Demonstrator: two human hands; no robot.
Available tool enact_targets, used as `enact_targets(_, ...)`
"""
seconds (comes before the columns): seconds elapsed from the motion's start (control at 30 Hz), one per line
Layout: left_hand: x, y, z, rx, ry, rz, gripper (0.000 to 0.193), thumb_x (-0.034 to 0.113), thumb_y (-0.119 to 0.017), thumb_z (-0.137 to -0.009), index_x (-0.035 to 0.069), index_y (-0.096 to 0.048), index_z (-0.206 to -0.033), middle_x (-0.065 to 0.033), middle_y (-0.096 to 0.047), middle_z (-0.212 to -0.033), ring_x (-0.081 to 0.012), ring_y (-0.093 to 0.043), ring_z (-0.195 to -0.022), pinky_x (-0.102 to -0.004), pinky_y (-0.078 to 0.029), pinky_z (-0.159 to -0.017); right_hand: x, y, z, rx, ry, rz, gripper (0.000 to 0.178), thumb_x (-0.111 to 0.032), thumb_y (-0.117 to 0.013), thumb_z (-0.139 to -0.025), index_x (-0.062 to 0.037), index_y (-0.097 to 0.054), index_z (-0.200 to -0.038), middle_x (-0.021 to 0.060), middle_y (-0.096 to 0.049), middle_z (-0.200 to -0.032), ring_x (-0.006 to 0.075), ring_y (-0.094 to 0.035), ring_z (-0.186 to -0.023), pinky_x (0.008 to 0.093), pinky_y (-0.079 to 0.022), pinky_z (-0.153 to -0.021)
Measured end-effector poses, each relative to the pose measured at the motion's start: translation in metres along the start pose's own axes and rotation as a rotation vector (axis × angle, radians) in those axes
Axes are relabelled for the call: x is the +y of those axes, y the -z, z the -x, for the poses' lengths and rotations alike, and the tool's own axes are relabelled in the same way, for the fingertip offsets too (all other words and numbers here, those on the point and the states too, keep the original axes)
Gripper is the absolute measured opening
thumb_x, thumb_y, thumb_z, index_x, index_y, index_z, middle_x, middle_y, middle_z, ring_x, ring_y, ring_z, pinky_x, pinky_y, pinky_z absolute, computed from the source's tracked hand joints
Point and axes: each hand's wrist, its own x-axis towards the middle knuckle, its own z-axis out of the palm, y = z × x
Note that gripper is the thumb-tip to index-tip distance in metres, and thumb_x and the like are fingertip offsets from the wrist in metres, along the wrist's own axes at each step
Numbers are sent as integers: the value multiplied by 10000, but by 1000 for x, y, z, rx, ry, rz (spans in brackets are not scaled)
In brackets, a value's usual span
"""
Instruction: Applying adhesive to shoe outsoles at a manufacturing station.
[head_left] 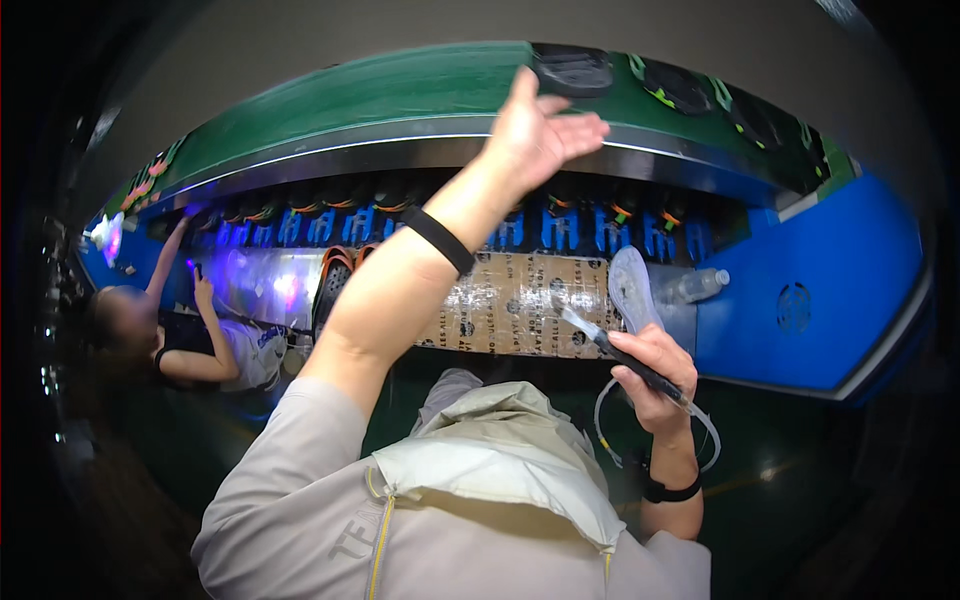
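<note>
My left hand (550,135) reaches out over the green conveyor belt (400,88), palm up with fingers apart and nothing in it. Just beyond its fingertips, a black, flat, rounded piece (573,72) lies on the belt. Lower right, my right hand (655,375) is closed round the black handle of a brush (645,367). Pale bristles point up and left from it, and a thin clear tube loops below the hand. A translucent whitish shoe sole (630,288) rises just behind my right fingers; whether they touch it I cannot tell.
Tape-covered cardboard (520,300) lines the work surface. A clear bottle (703,285) lies beside the sole, near a blue panel (800,290). Blue racks (560,228) stand under the belt. Dark, orange-edged footwear (335,285) sits left; a co-worker (205,335) works beyond.
</note>
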Motion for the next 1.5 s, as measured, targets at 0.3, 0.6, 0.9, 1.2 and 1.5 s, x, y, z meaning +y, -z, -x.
enact_targets(0.3, 62, 98, 69, 20, -420, -692, 347, 213, -573, -1074, -85, -684, -1213, -159, -735, -1048, -225, -747, -901, -326, -618, -803, 46, -5, 33, 112, -225, 45, 351, -106, -751, -888, 84, -723, -1182, 130, -683, -974, 211, -624, -860, 312, -484, -790)
enact_targets(0.6, 331, 317, 109, 730, -1023, -2243, 265, 218, -581, -1014, 78, -759, -1152, -214, -768, -1000, -372, -758, -892, -436, -602, -799, 101, -69, 27, 218, -334, 48, 394, -168, -632, -1029, 81, -648, -1334, 50, -668, -1038, 105, -559, -893, 245, -436, -819)
enact_targets(0.9, 577, 577, 232, 961, -107, -2595, 295, 256, -580, -1016, 70, -736, -1185, -221, -759, -1001, -393, -745, -915, -463, -584, -832, 54, -166, -25, 317, -499, 153, 318, -80, -645, -979, 64, -697, -1258, 125, -724, -1183, 207, -649, -1096, 333, -475, -1008)
enact_targets(1.2, 653, 649, 154, 745, -144, -2667, 333, 293, -579, -1019, 62, -713, -1218, -228, -751, -1003, -413, -731, -938, -490, -566, -864, 3, -215, -51, 323, -407, 349, 350, -193, -689, -967, 49, -710, -1218, 83, -677, -982, 166, -581, -851, 293, -457, -793)
enact_targets(1.5, 665, 671, 162, 663, -262, -2702, 377, 330, -578, -1021, 54, -690, -1251, -234, -742, -1005, -434, -718, -961, -517, -549, -897, -5, -239, -57, 280, -417, 285, 307, -150, -685, -977, 32, -708, -1223, 42, -635, -933, 120, -554, -800, 264, -440, -732)
